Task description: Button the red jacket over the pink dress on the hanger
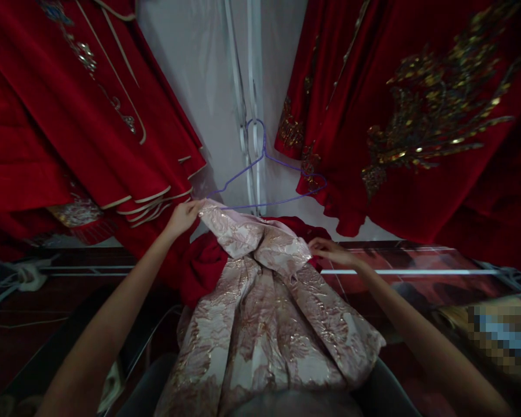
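Between both bare forearms, has a pale pink and gold brocade dress [260, 330] spread wide toward the bottom of the view, pleated below a narrow waist and folded over at the top. With the left hand [186, 219], pinches the upper left corner of the dress, with the grip closed on the cloth. With the right hand [332, 253], reaches to the opposite upper corner, with fingertips right at the edge of the fabric; cannot tell the state of that grip, whether clasping or merely touching. Behind the upper part of the dress, has bunched red cloth [204, 266]. Off to the right, looks onto reddish floor tiles [364, 285], with a pale rail [417, 271] running across. Just past the top edge of the dress, meets a purple hanger [264, 152], with one end near the pinched corner and the other in front of red fabric. Farther off, faces red piped garments [95, 156] on the left and red sequined garments [417, 202] on the right. Between these, farthest away, sees white panels [191, 75] with pale upright strips [250, 52].
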The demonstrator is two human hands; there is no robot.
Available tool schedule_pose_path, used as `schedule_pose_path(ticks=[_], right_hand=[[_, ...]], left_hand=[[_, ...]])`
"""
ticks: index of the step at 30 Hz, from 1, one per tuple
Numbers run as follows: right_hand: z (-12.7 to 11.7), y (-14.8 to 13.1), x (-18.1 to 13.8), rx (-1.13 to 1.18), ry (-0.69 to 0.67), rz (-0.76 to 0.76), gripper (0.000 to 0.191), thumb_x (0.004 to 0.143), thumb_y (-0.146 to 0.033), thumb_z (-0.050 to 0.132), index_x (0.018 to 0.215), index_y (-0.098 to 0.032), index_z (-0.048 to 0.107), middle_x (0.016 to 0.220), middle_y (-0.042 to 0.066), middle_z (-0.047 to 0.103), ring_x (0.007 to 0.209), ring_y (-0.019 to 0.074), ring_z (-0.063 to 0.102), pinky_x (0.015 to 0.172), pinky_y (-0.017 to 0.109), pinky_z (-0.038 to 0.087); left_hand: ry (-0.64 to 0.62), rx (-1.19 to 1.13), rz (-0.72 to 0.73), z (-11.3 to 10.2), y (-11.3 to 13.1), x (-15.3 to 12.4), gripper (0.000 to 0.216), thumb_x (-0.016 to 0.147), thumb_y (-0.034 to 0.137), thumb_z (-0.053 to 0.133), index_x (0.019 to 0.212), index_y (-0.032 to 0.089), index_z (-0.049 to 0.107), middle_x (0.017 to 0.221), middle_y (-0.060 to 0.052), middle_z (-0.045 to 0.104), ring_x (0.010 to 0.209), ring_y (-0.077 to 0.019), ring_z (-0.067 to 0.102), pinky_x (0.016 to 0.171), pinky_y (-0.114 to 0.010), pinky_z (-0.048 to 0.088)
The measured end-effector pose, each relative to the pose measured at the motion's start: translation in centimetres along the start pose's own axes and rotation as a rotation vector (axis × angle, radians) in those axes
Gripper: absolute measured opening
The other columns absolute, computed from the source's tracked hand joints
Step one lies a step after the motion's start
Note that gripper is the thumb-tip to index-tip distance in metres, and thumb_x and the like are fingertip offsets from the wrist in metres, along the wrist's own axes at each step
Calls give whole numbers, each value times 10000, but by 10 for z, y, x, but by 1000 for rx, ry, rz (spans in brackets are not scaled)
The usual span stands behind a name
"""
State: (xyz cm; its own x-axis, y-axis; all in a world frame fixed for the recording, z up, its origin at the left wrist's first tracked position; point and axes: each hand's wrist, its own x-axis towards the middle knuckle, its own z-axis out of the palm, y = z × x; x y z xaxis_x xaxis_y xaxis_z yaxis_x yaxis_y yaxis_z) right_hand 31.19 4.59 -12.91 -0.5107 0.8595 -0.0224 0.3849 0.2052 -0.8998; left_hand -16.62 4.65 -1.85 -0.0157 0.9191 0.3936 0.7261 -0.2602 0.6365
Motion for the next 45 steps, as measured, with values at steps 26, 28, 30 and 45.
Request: schedule_pose_path(ticks=[26, 28, 30, 45], right_hand=[[-20, -63, 15, 604, 678, -212, 330, 732, -522, 606, 715, -237, 439, 672, -12, 518, 592, 136, 517, 583, 267, 438], [-26, -58, 17, 616, 742, -234, 341, 733, -530, 604, 714, -234, 435, 679, -13, 513, 608, 135, 524, 588, 267, 436], [-29, -55, 21, 599, 783, -255, 342, 733, -535, 604, 732, -235, 439, 703, -12, 523, 639, 140, 540, 608, 277, 443], [-47, -136, 64, -81, 581, -371, 419, 673, -663, 618, 732, -268, 491, 776, 32, 595, 768, 204, 572, 688, 348, 490]], left_hand=[[-261, 110, 597, 118, 125, -8, 335, 935, 342, 356, 893, 203, 658, 1235, -51, 616, 1074, -187, 567, 955, -393, 393], [-276, 106, 602, 109, 129, -13, 339, 936, 349, 354, 879, 207, 657, 1270, -46, 596, 1053, -193, 577, 942, -399, 395], [-283, 106, 606, 102, 132, -16, 335, 934, 351, 360, 876, 211, 658, 1264, -46, 602, 1035, -195, 587, 937, -402, 395], [-262, -55, 504, 105, 127, -14, 345, 919, 408, 411, 1026, 215, 677, 1054, -41, 707, 938, -181, 642, 858, -337, 438]])
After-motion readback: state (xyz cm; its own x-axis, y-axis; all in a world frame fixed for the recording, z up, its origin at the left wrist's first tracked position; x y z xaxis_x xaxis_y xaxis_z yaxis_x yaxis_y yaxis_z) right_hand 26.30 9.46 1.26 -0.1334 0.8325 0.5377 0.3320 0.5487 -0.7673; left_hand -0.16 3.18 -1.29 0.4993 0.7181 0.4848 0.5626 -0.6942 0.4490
